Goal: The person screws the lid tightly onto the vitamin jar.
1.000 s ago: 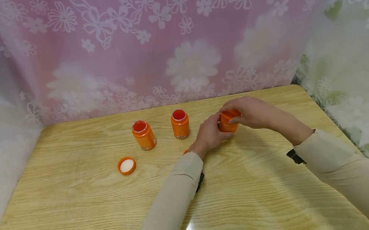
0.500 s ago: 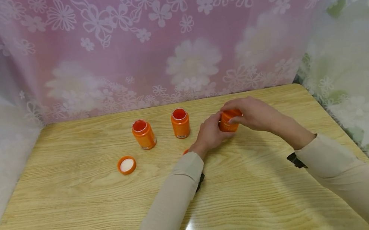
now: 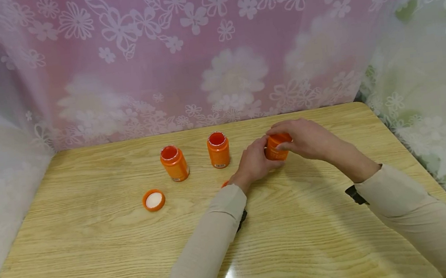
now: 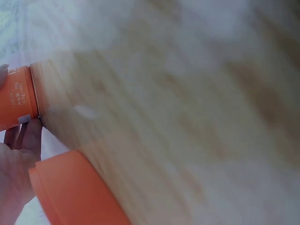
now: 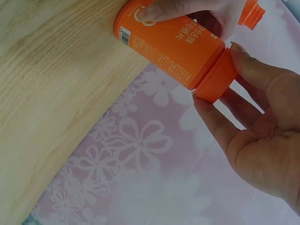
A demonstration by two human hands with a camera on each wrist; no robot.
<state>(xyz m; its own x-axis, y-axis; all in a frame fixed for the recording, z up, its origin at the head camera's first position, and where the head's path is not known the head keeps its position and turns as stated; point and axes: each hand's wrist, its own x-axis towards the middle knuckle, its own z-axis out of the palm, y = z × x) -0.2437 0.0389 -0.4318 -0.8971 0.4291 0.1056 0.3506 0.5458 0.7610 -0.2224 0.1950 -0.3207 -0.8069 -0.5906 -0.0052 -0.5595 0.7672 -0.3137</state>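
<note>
Upright on the right of the table is an orange bottle [image 3: 276, 152] with white printing. My left hand [image 3: 254, 159] grips its body from the left side, thumb in front. My right hand [image 3: 308, 139] pinches the orange screw cap [image 5: 219, 77] between thumb and fingers. In the right wrist view this cap sits on the neck of the bottle [image 5: 168, 44]. Whether the cap is tight or loose, I cannot tell. My left forearm mostly hides another orange cap [image 3: 225, 183], which looms large in the left wrist view.
Two uncapped orange bottles stand left of my hands, one nearer [image 3: 219, 153] and one farther left [image 3: 174, 166]. An upturned orange cap [image 3: 154, 200] with a pale liner lies before them. A floral curtain [image 3: 232, 74] hangs behind the wooden table [image 3: 96, 252].
Both hands keep their hold on the bottle and its cap. My right wrist has shifted very slightly; the other bottles and the caps on the table stay put.
</note>
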